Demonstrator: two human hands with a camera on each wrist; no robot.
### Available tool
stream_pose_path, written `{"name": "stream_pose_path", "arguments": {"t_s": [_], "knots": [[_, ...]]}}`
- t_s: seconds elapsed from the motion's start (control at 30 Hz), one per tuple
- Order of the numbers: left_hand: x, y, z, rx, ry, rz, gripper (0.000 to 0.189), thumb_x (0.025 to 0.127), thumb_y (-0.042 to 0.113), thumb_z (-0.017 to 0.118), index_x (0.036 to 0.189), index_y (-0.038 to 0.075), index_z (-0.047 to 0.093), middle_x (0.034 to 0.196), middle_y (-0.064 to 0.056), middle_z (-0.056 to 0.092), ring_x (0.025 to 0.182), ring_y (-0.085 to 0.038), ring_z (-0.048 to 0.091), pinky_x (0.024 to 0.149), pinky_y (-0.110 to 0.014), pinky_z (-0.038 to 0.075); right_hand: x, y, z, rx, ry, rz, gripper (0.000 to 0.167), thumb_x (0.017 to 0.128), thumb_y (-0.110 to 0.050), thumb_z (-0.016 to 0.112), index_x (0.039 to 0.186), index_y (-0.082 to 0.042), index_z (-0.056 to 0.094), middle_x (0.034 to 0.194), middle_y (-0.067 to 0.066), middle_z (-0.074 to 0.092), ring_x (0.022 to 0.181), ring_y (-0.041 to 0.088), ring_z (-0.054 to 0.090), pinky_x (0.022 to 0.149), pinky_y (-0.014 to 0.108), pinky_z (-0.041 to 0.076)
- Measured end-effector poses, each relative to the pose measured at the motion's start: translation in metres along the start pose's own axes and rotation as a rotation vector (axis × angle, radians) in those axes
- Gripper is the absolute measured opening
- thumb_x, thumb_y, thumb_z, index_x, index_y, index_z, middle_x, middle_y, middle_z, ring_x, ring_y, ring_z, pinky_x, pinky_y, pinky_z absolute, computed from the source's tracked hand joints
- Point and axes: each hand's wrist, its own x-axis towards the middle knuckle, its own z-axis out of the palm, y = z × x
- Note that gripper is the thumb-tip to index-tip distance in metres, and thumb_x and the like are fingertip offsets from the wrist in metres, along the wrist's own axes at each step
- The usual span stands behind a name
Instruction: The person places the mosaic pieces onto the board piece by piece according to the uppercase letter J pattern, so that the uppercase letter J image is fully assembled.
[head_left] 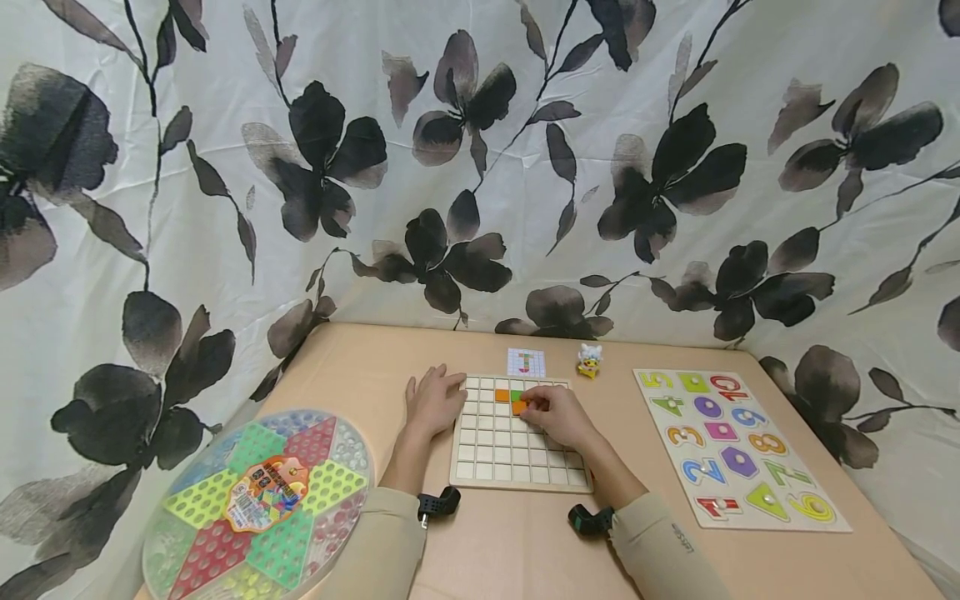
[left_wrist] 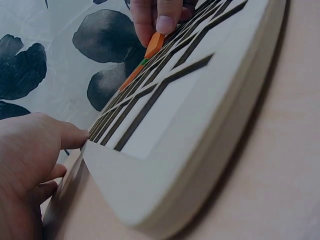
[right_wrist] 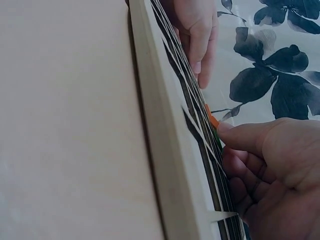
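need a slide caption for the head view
Right hand pinches an orange tile over the grid board; left hand touches its left edge.

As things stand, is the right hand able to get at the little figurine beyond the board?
Probably yes: the figurine stands just past the far right corner of the board, with nothing visible blocking the way. The right hand pinches an orange tile, though.

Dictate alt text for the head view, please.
A person's right hand pinches an orange tile at a white grid board; the left hand rests at its left edge. A colorful round board lies left, a number puzzle right.
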Motion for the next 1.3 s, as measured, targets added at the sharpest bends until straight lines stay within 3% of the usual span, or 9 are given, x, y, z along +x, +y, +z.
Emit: {"name": "stream_pose_path", "arguments": {"t_s": [0.5,1.3], "knots": [[-0.0019,-0.0002,0.0000,-0.002,0.001,0.007,0.038,0.102,0.026,0.061,0.138,0.016,0.069,0.163,-0.020,0.043,0.157,-0.041,0.028,0.128,-0.067,0.003,-0.0032,-0.0062,0.0020,-0.011,0.004,0.022,0.023,0.091,-0.008,0.079,0.113,-0.003,0.076,0.086,0.001,0.065,0.078,0.015,0.056,0.065,0.022,0.045],[-0.0009,-0.0016,0.0011,0.006,0.006,0.010,0.038,0.101,0.026,0.061,0.137,0.017,0.069,0.162,-0.020,0.043,0.156,-0.043,0.030,0.127,-0.067,0.005,-0.0046,-0.0061,-0.0003,-0.016,-0.021,-0.016,0.025,0.091,-0.007,0.079,0.115,-0.002,0.075,0.087,0.002,0.065,0.078,0.015,0.056,0.066,0.022,0.045]]}}
